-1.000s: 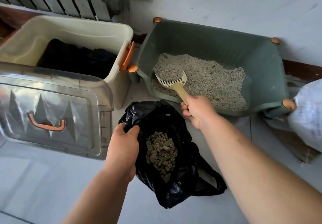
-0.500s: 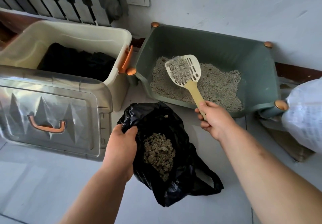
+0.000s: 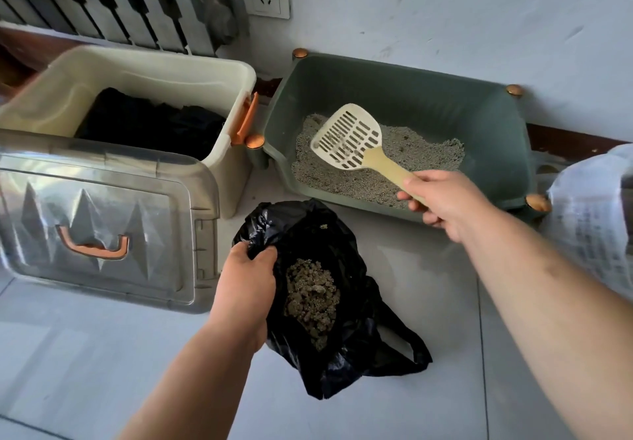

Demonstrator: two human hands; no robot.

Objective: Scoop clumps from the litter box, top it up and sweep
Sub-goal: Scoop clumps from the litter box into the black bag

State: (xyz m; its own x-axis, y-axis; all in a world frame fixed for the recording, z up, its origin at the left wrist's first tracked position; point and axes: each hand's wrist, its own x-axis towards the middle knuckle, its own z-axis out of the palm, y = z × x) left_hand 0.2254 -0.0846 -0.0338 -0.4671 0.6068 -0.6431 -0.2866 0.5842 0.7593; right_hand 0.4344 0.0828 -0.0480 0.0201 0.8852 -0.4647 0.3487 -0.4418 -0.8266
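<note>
Head view: litter box (image 3: 486,121) holds grey litter (image 3: 404,165); black bag (image 3: 346,241) holds clumps (image 3: 311,299).

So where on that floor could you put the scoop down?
Bare floor lies in front of the clear lid, and more right of the black bag. Between storage bin, litter box and bag it is crowded.

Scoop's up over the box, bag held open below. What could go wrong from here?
1. The scoop looks almost empty, only a few grains in the slots; a trip to the black bag now would likely transfer nothing.
2. The bag lies slumped on the floor, its mouth held only by the left hand on one edge. A tip from the right hand could miss.
3. Bare floor separates litter box and bag, so grains may fall there.
</note>
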